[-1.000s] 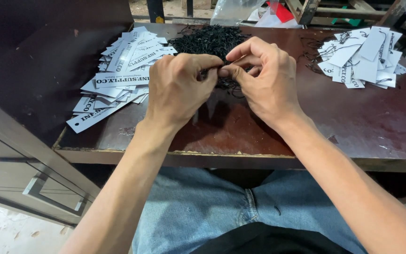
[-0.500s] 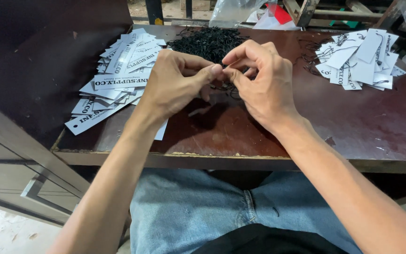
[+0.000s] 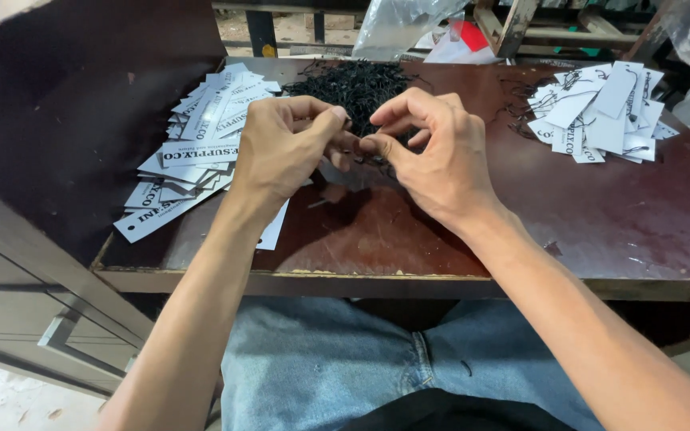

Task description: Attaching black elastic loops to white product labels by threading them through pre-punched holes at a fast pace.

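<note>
Here, left to right.
Plain tags (image 3: 201,152): loose pile, left of both hands.
Left hand (image 3: 281,148): fingers curled, pinching a thin black string (image 3: 358,146).
Right hand (image 3: 433,152): pinched on the same string, fingertips touching.
String heap (image 3: 353,84): just behind hands.
Strung tags (image 3: 596,112): far right.

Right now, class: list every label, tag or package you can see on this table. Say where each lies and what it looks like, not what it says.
Left pile of tags: left side of the table, beside the left hand; long white card strips with dark print, loosely fanned.
Right pile of tags: far right of the table; white rectangular tags with black strings attached.
Clear plastic bag: behind the table's far edge; crumpled, see-through.
</note>
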